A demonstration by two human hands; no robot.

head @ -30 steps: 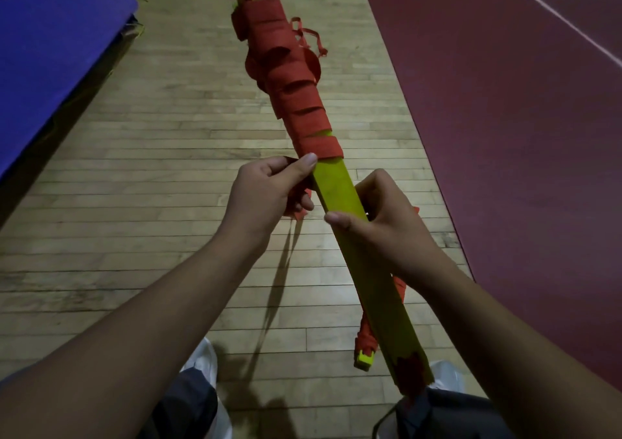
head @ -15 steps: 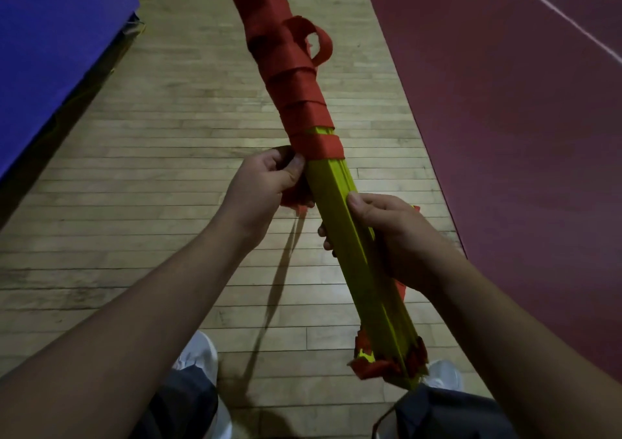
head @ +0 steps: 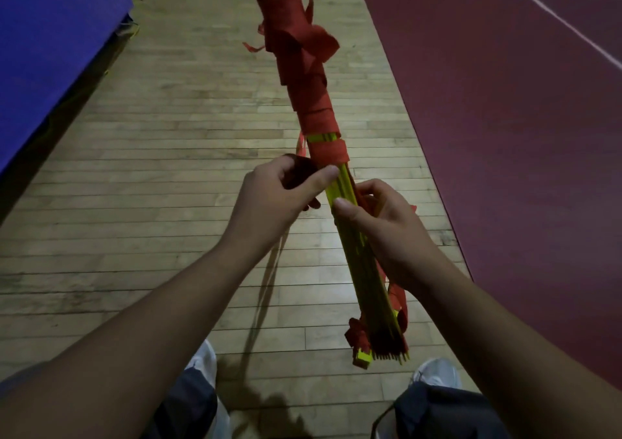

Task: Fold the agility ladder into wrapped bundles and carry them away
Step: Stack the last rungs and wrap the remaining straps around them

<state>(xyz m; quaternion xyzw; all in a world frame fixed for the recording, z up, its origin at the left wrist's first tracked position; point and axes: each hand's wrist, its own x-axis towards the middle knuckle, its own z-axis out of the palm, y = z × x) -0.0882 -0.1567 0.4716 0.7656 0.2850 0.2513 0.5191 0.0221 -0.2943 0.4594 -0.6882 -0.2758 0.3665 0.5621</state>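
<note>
Currently holding the agility ladder as one stacked bundle of yellow rungs, mid-air, in front of the body, above the wood floor. Tilted, with near end low, just above the right shoe, and far end up and away toward the top of view.

Wrapped over the far half in red strap (loose turns, a few loops and tails sticking out sideways). Bare yellow over the near half, plus a clump of red strap ends at the near tip.

Gripped by the right hand round the bare yellow section, with fingers curled under and behind and thumb laid on the top edge.

Pinched by the left hand just below the last red turn, with fingers curled on a dark fold of strap and thumb tip pressed against the yellow rungs. Hands close together, on either side of the bundle. Cannot tell how tight the last turn sits.

Off to the right, maroon court surface with a white line. Off to the left, blue mat along the floor edge. Below, dark trouser legs and the left shoe, white like the right.
</note>
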